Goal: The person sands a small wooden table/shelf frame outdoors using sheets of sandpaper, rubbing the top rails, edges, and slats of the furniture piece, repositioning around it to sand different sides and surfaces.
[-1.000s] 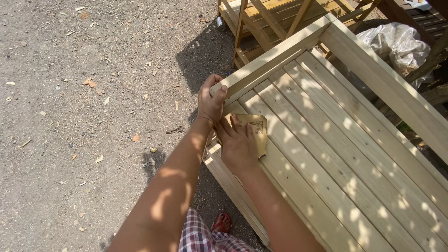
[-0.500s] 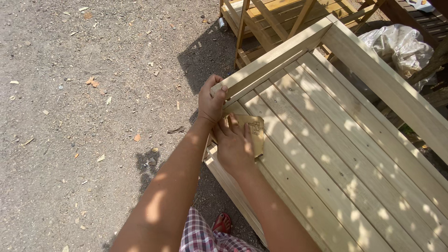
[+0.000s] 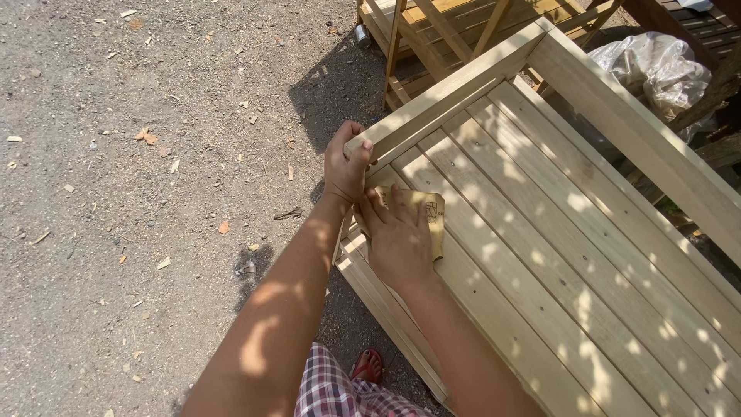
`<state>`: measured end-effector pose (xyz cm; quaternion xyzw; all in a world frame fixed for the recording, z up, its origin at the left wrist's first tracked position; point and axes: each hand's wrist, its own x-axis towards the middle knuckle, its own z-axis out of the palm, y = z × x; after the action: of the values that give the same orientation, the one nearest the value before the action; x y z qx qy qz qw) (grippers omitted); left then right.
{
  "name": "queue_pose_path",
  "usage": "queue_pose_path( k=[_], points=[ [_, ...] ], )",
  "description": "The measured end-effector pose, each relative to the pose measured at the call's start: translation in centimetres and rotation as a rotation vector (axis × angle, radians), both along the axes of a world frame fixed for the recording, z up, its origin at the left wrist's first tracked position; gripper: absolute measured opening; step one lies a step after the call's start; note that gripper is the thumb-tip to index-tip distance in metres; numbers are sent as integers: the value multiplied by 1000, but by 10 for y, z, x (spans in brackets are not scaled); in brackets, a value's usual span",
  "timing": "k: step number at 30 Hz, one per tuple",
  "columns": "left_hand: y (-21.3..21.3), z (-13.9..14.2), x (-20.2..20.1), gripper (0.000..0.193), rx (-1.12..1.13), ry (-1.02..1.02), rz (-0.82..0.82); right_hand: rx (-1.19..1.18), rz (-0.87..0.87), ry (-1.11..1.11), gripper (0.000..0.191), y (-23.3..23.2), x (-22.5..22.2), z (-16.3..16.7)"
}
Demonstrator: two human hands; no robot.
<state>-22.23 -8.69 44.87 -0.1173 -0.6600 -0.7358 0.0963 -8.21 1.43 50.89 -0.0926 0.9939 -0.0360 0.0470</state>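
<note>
**Sandpaper pressed flat on pale wooden slats**

The sandpaper sheet lies on 1 slat near the slatted frame's corner, under the right hand, fingers spread flat. The left hand curls closed around the corner rail, apparently steadying it above the gravel ground.

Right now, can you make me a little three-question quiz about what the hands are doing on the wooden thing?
1. True or false: the left hand grips the end of the frame rail.
2. What lies under the right hand? A) sandpaper sheet B) hammer C) paintbrush
3. Fill in: the sandpaper sheet rests on the wooden ____.

Key: 1 true; 2 A; 3 slats.
</note>
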Motion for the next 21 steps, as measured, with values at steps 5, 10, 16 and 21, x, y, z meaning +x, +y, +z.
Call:
queue_pose_path(
  k=[5,10,16,21],
  points=[
    [4,-5,-2,42,135,40,-36,-18,-8,49,65,11,23,-4],
    [1,-7,-3,42,32,29,1,63,14,41,57,-1,-4,-9],
    [3,-5,-2,52,45,30,-17,47,-1,33,73,20,28,-11],
    [4,-5,-1,55,44,-1,-11,-12,-5,73,63,10,4,-21]
  ],
)
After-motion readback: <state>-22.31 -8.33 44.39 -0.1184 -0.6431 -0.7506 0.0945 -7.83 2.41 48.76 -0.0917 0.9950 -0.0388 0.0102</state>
